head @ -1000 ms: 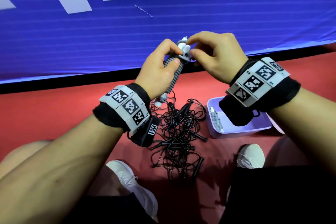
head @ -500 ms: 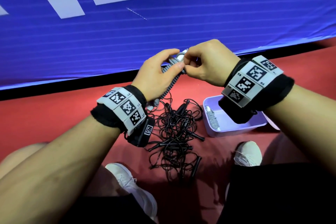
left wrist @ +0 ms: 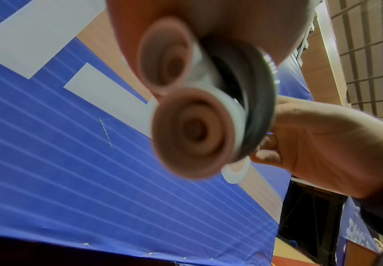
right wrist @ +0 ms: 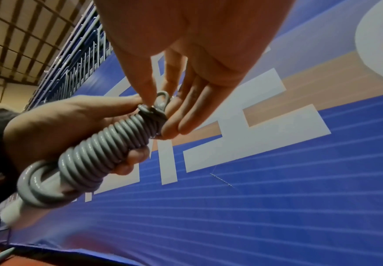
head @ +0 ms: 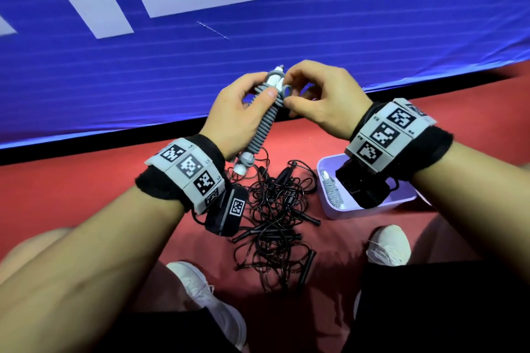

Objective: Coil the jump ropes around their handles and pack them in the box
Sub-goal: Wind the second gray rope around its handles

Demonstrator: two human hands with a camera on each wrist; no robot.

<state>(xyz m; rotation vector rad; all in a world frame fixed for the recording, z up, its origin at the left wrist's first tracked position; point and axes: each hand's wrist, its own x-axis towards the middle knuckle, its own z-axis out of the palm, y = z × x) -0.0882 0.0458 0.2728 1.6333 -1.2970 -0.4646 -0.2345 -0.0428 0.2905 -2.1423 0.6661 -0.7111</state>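
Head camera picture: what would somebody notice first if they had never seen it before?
First, the two hands held up in the middle: the left hand grips a grey jump rope coiled tightly around its white handles, while the right hand pinches the rope's end at the top. Below them, a messy tangle of black jump ropes lies on the red floor. To its right sits a lilac box with one coiled grey rope already inside.
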